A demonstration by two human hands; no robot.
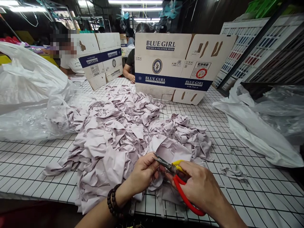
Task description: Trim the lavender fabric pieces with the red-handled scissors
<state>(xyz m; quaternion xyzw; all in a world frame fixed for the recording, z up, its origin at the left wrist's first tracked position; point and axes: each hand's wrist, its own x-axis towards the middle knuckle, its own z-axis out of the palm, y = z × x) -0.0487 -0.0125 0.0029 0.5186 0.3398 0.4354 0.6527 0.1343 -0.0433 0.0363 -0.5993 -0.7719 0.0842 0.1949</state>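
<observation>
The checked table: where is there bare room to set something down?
Bare patches of the table show at left, between the clear plastic and the near edge, and at right, between the fabric pile and the white bag, beyond the scraps. The middle is crowded: fabric pile, left hand, right hand, scissors.

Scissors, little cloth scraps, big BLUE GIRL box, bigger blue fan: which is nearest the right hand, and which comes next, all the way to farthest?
From the right hand, in the head view:
1. Scissors: held in it.
2. Cloth scraps: on the table, to its right.
3. BLUE GIRL box: standing beyond the scraps.
4. Blue fan: high at the back.
</observation>
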